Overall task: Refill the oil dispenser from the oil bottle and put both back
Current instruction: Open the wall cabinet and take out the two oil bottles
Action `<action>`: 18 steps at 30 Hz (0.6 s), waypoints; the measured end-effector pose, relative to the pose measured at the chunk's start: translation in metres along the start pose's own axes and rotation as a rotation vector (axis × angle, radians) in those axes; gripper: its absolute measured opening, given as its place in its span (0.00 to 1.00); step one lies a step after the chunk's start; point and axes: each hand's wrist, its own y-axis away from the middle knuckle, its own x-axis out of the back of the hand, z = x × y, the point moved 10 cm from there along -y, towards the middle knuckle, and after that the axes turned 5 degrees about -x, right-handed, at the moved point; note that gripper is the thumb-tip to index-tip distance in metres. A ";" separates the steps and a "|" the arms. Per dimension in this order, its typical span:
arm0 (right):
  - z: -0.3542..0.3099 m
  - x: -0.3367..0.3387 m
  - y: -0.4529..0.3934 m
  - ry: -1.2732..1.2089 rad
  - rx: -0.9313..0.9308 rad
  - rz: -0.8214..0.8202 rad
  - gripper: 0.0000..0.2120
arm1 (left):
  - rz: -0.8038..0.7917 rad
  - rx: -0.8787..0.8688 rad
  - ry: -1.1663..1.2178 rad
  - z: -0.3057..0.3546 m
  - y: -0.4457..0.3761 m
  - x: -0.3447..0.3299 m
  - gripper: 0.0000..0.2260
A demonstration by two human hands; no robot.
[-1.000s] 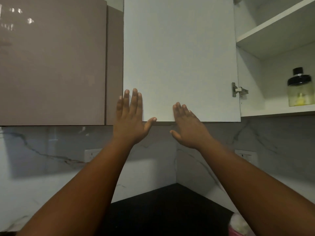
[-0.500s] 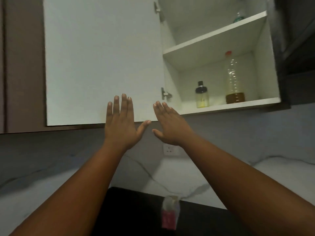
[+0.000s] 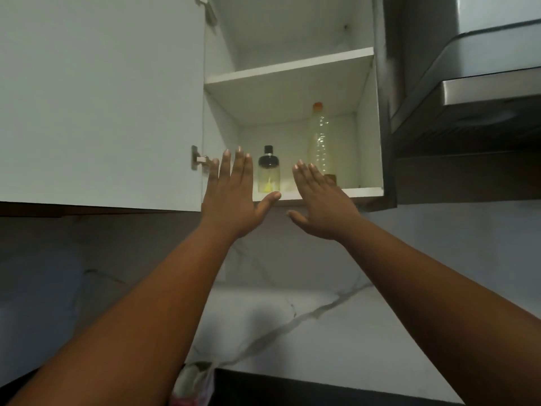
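Note:
A small glass oil dispenser (image 3: 268, 174) with a black top stands on the lower shelf (image 3: 363, 191) of an open wall cabinet. To its right stands a tall clear oil bottle (image 3: 319, 142) with an orange cap, its base hidden behind my right hand. My left hand (image 3: 232, 194) is raised flat with fingers apart, just left of the dispenser, holding nothing. My right hand (image 3: 320, 205) is also flat and empty, in front of the shelf edge between dispenser and bottle.
The cabinet door (image 3: 99, 98) hangs open to the left, with a hinge (image 3: 198, 161) at its edge. An upper shelf (image 3: 289, 65) sits above. A steel range hood (image 3: 474, 92) juts out at the right. Marble backsplash (image 3: 292, 303) and dark counter (image 3: 322, 389) lie below.
The view has swung right, bringing the open cabinet to the centre. Both hands moved right and up from the door's lower edge to in front of the lower shelf.

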 end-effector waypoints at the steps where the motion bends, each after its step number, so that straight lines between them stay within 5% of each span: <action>1: 0.013 -0.003 -0.002 0.012 -0.003 -0.002 0.42 | 0.002 0.001 0.010 0.007 -0.008 -0.007 0.47; 10: 0.072 -0.018 -0.026 -0.003 -0.088 0.043 0.41 | -0.008 -0.015 0.100 0.033 -0.054 -0.061 0.45; 18: 0.111 -0.032 -0.076 -0.262 -0.415 0.087 0.41 | 0.002 0.266 0.436 -0.019 -0.108 -0.096 0.43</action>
